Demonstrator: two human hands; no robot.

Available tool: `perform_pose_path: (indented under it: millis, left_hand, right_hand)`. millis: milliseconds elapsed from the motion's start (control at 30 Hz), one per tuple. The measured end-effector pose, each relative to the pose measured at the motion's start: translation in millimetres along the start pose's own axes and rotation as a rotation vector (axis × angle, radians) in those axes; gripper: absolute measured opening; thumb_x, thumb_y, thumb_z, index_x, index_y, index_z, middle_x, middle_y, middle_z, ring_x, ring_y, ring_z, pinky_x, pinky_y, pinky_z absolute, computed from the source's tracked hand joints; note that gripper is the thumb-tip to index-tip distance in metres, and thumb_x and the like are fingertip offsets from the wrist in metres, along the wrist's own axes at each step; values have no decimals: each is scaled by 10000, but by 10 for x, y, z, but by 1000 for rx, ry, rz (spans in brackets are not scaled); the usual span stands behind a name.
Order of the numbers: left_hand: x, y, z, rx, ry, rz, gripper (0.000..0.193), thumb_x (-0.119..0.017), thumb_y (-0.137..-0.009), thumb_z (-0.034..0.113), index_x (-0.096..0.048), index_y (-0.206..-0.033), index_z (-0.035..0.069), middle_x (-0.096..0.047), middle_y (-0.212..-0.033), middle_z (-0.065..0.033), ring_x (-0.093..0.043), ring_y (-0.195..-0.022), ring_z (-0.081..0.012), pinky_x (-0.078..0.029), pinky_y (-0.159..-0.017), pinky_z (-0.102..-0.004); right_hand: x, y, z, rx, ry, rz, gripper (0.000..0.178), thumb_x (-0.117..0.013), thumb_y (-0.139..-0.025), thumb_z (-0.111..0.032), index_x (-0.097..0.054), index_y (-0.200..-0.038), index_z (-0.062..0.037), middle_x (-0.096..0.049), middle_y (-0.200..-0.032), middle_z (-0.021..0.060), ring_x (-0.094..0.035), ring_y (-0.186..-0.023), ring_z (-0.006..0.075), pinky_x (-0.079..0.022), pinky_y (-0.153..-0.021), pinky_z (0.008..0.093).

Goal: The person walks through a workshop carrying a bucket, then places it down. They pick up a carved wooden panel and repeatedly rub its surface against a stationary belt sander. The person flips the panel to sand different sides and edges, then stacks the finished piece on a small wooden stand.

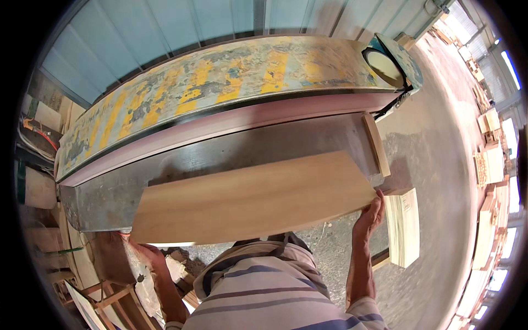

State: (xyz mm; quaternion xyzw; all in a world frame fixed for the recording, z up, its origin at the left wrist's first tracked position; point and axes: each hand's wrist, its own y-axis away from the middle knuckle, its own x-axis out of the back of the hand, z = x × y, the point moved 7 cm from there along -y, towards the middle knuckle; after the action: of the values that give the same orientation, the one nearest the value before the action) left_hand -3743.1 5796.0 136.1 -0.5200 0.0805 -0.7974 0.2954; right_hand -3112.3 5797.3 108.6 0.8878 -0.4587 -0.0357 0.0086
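Note:
A wide, pale wooden board point(250, 201) is held across the front of my body, its broad face up. My left hand point(142, 248) grips its near left corner, the fingers partly hidden under the board. At the right end my right hand point(372, 213) is closed on the near corner, thumb at the edge. Beyond the board runs a long belt sander with a pinkish sanding belt point(231, 125) and a grey metal table point(104, 201). The board's far edge is over that table, apart from the belt; whether its underside touches the table I cannot tell.
Worn yellow-striped casing point(220, 77) covers the sander. A wooden strip point(377, 144) lies at the table's right end. A stack of boards point(402, 226) stands beside my right hand. Wooden frames point(113, 300) are at lower left, and timber piles point(487, 170) line the far right.

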Motion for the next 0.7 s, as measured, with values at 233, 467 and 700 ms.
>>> perform_pose_path:
  millis: [233, 467, 700]
  left_hand:
    - [-825, 511, -1062, 961, 1135, -119, 322, -559, -848, 279, -460, -1116, 131, -502, -1123, -82, -513, -1029, -211, -451, -848, -347]
    - [-955, 289, -792, 1034, 925, -610, 374, -591, -841, 310, -453, -1154, 159, -521, -782, -56, -517, -629, -150, -450, -561, -288]
    - [-928, 364, -884, 1094, 645, -529, 427, -589, -845, 308, -363, -1191, 200, -450, -625, -30, -451, -461, -134, -355, -375, -265]
  right_hand:
    - [-72, -237, 543, 70, 223, -47, 404, -508, -900, -273, -511, -1169, 29, -558, -1070, 95, -514, -973, 160, -417, -842, 288]
    - [-469, -377, 393, 131, 794, -192, 406, -503, -881, -340, -560, -1122, -17, -609, -1004, 123, -550, -961, 232, -417, -844, 356]
    - [-431, -519, 434, 200, 861, -166, 357, -545, -846, -283, -559, -1097, -29, -607, -952, 120, -545, -940, 290, -417, -840, 390]
